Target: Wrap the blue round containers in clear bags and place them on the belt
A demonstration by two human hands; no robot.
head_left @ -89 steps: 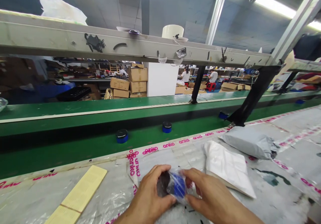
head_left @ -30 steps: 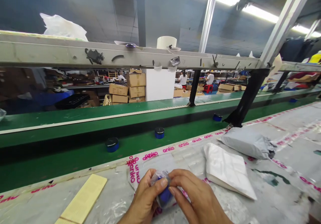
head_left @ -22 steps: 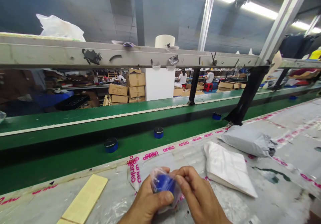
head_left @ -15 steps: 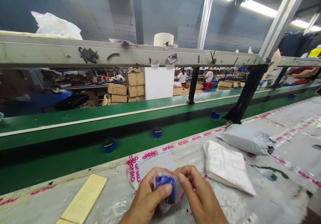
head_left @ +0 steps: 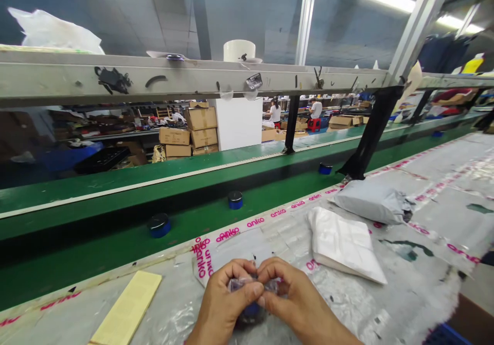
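Note:
Low in front of me, a clear plastic bag (head_left: 236, 285) holds a round blue object (head_left: 251, 312) with a dark lower part. My left hand (head_left: 224, 304) is closed on the bag, thumb and fingers pinching its upper part. From the other side my right hand (head_left: 289, 298) also pinches the plastic, its thumb against my left thumb. My fingers hide much of the bag. A stack of thin white bags (head_left: 345, 244) lies right of my hands, and a pale yellow strip pad (head_left: 127, 306) to their left.
Beyond the plastic-covered table (head_left: 181, 273) runs a green belt (head_left: 200, 216). It carries blue round containers with dark tops, one (head_left: 235, 200) near the middle. A grey package (head_left: 368, 201) lies back right by a black post (head_left: 372, 134). A rail (head_left: 185, 82) crosses overhead.
My right hand has come in against my left, and both now pinch the bag's top. The blue object sits lower beneath my fingers. The view has shifted slightly.

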